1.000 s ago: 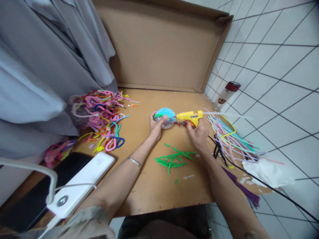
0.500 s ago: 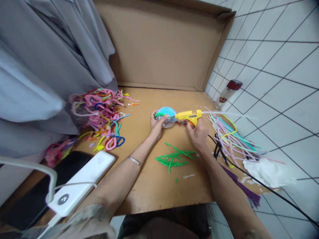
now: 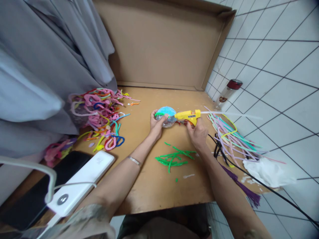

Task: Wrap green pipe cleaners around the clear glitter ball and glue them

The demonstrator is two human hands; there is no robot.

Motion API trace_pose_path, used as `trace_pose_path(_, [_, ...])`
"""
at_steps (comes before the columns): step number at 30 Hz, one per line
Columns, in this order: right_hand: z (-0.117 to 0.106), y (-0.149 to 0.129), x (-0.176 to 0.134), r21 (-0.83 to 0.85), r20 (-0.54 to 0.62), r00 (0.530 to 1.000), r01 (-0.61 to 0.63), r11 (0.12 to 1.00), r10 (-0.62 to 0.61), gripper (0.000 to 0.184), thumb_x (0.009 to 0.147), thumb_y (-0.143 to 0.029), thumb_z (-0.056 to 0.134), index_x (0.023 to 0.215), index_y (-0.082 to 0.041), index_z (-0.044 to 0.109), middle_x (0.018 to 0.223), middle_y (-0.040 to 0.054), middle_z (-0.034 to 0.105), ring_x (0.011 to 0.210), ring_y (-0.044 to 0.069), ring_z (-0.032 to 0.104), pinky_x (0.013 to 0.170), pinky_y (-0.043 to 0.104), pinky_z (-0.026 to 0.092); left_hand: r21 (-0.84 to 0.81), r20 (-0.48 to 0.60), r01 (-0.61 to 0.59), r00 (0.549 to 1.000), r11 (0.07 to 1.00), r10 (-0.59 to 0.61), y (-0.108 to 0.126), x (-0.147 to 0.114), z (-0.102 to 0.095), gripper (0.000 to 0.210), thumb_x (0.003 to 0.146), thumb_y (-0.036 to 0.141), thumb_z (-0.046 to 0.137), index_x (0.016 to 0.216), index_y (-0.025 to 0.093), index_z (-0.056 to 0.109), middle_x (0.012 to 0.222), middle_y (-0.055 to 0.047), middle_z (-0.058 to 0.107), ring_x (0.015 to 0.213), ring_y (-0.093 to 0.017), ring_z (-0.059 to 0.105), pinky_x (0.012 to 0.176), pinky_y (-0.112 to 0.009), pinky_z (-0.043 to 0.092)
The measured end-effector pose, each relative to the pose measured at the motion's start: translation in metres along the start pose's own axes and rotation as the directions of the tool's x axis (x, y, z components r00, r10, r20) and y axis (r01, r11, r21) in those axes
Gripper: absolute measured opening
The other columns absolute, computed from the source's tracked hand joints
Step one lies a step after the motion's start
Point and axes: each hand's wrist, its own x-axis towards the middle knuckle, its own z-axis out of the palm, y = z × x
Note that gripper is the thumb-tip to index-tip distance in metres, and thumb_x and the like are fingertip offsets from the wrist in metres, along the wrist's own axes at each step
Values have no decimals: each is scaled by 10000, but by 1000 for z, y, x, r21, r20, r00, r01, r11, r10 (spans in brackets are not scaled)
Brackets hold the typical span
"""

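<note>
My left hand [image 3: 156, 125] is closed around a clear plastic ball [image 3: 169, 122], its upper part covered in blue strands with a green band along the edge. A yellow glue gun [image 3: 188, 115] is gripped in my right hand [image 3: 197, 132], its nozzle against or very near the ball's right side. A long translucent glue stick [image 3: 231, 114] sticks out of the gun's back end. Below both hands, several cut green pipe cleaner pieces [image 3: 171, 158] lie on the wooden table [image 3: 149, 196]. Something reddish under the gun is partly hidden.
Tangled pipe cleaners [image 3: 97, 109] are heaped at left, beside a white power bank [image 3: 82, 182] and a black flat object [image 3: 27, 199]. Straight pipe cleaners [image 3: 234, 139], a black cable [image 3: 264, 181], white tissue [image 3: 269, 172] and a red-lidded jar [image 3: 228, 94] are at right. Cardboard [image 3: 164, 46] stands behind.
The glue gun has shifted very slightly left toward the ball. My left hand and the ball stay in almost the same place.
</note>
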Motion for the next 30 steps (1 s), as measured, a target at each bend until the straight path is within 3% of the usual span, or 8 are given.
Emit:
trace_pose_path(8, [0,0,-1,6,-17,999,30,1000,-30,219,877,-327,466,973,-152,555,814,109,614,771,259,575,672,340,415,28,18,-27,999,999,26,-4,1,-2,708,555,369,854,1164,252,513,1062,-29,586,903,-139,601,793,-245,505])
trace_pose_path(23, [-3,1,0,-32,-37,995,94,995,-95,173,888,-274,451,949,-154,560,855,125,623,792,254,581,703,357,432,-2,16,-18,1000,1000,18,0,-1,1,718,525,383,863,1137,250,511,1033,-28,582,881,-142,591,781,-257,500])
trace_pose_path(30, [-4,1,1,-10,-3,998,62,998,-62,196,888,-293,444,964,-155,560,859,121,608,794,258,569,699,355,425,8,14,-15,1000,1000,15,0,-1,0,715,535,379,862,1140,248,504,1039,-24,585,879,-131,594,780,-242,503])
